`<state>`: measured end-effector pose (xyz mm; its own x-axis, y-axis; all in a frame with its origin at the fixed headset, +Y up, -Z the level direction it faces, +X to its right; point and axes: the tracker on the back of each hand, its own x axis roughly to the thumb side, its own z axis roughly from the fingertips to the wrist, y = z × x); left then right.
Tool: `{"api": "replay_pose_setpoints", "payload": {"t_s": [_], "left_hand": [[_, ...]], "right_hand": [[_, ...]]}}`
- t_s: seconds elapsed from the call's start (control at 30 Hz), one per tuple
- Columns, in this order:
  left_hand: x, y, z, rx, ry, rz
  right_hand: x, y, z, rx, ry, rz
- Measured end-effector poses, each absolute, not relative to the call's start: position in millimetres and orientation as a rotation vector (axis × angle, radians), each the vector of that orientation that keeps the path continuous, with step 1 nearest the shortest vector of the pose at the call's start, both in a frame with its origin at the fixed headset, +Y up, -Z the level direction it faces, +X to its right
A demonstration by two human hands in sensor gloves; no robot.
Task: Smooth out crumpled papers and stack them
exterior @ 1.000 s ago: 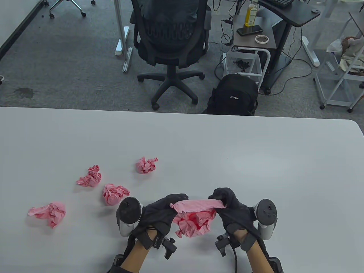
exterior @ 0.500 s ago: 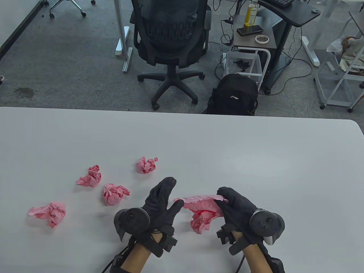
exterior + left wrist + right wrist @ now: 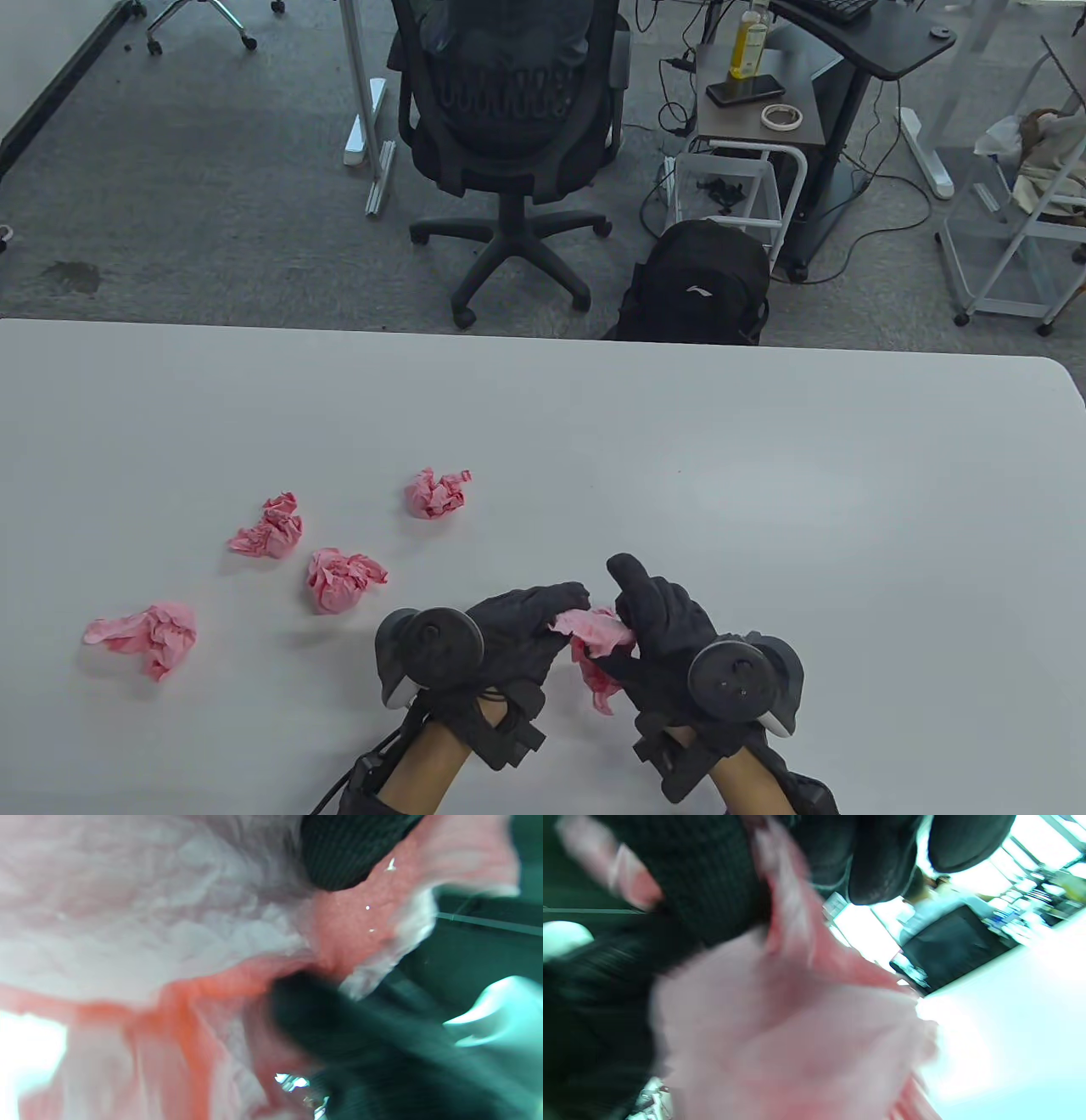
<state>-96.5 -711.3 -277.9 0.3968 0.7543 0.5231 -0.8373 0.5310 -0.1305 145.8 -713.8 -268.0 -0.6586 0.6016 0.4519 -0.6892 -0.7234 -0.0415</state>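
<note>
Pink crumpled paper [image 3: 596,635] sits bunched between the two gloved hands near the front edge of the grey counter [image 3: 764,475], a loose tail of it hanging down toward the surface. The left hand [image 3: 517,632] curls its fingers in from the left and its fingertips pinch the paper's left side; the left wrist view is filled with the same pink sheet [image 3: 169,942], with a dark fingertip [image 3: 348,853] pressed against it. The right hand [image 3: 662,624] closes on the paper's right side, while its index finger points up and away from the sheet. In the right wrist view the paper [image 3: 789,1035] is blurred and very near the lens, and it appears to be caught between the dark fingers [image 3: 712,887], though the exact hold is hard to make out there. A round tracker rides on the back of each hand, the left tracker [image 3: 428,649] and the right tracker [image 3: 742,675].

Four more crumpled pink balls lie on the counter to the left of the hands, well apart from them: the near-left ball [image 3: 144,637], the middle ball [image 3: 339,579] just beside the left tracker's side, the upper-left ball [image 3: 270,528], and the far ball [image 3: 435,492].

Beyond the counter's far edge a black office chair [image 3: 509,110] stands on grey carpet, with a black backpack [image 3: 696,284] on the floor to its right.
</note>
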Motion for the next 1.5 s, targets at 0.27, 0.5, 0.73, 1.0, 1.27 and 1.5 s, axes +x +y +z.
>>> {"api": "replay_pose_setpoints", "payload": {"t_s": [0.27, 0.5, 0.73, 1.0, 1.27, 1.5], "left_hand": [[-114.1, -722.6, -285.2, 0.067, -0.556, 1.218], [-125.4, -730.3, -291.7, 0.036, -0.517, 1.379], [-135.3, -730.9, -295.4, 0.028, -0.464, 1.321], [-154.7, -730.8, -296.1, 0.116, -0.341, 1.280], [-155.0, -742.0, -296.8, 0.058, -0.269, 1.239], [-156.8, -757.1, -302.2, -0.027, -0.260, 1.361]], "right_hand": [[180.1, -729.3, -292.2, 0.338, -0.243, 2.133], [180.4, -733.4, -296.6, 0.418, -0.053, 2.130], [201.4, -735.1, -305.7, 0.383, -0.016, 1.862], [229.9, -738.5, -310.0, 0.211, -0.158, 2.247], [241.8, -761.9, -315.5, 0.136, 0.010, 1.366], [234.1, -762.5, -319.2, 0.373, 0.209, 0.989]]}}
